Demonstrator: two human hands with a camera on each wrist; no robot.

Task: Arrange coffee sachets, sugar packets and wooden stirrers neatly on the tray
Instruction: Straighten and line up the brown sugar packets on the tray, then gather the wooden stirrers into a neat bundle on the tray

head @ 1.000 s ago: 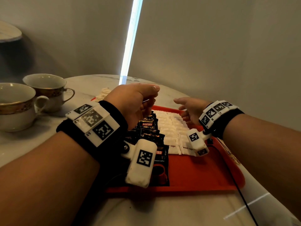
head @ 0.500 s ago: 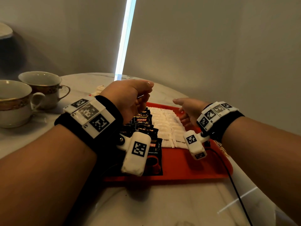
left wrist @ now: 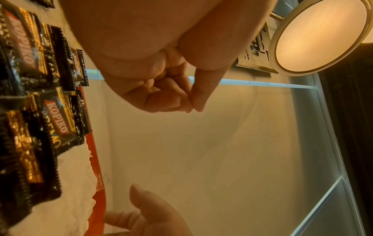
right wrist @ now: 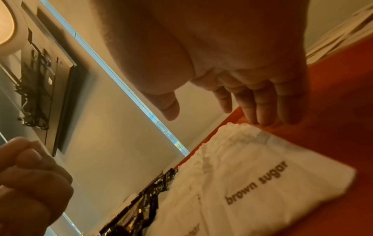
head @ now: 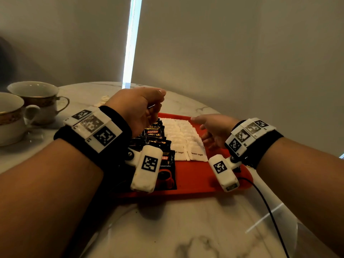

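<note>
right hand (head: 214, 131) is hovering with fingers apart over the 3 o'clock edge of the sugar packets (head: 183, 135), rows running 12 to 6 on the tray (head: 195, 175), while the left hand (head: 137, 108), fingers curled together and empty, is hanging over the coffee sachets (head: 154, 133) at 9

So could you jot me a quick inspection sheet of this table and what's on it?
Surface: white marble table.
Job's things: red tray holds overlapping black coffee sachets beside rows of white sugar packets; stirrers: nothing seen.
Clutter: two teacups at left.
Grips: left hand curled, fingertips pinched, contents unclear; right hand open, fingers at the packets' edge.
Cables: black cable from right wrist.
Surroundings: plain walls, bright light strip.
</note>
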